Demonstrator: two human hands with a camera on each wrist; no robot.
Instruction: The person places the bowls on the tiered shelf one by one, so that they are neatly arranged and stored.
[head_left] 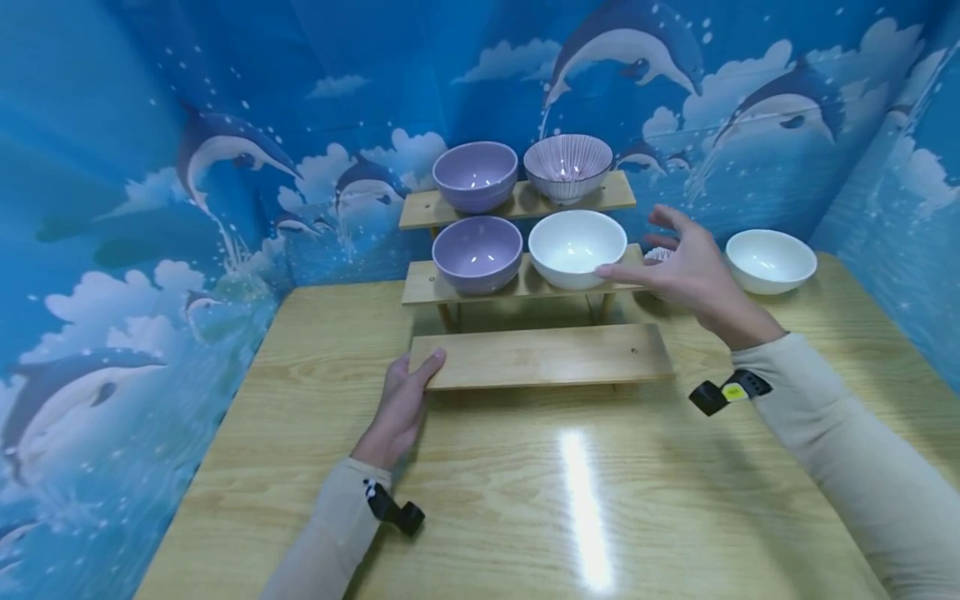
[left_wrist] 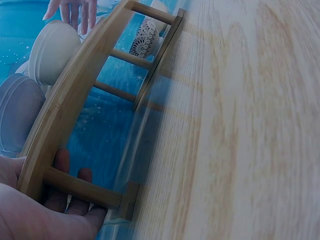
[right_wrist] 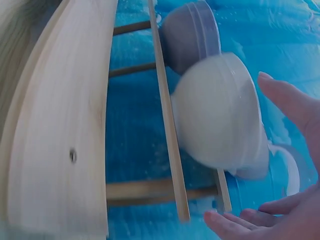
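My left hand grips the left end of the low front board of a wooden tiered rack. In the left wrist view its fingers curl beneath the board by a crossbar. My right hand is spread beside a white bowl on the middle tier, its thumb by the rim. The right wrist view shows a gap between that hand and the bowl. Left of the white bowl sits a purple bowl. Another purple bowl and a striped bowl stand on the top tier.
A second white bowl rests on the table at the right. Partly hidden behind my right hand is a patterned bowl. A dolphin-print backdrop rises behind the rack and along both sides.
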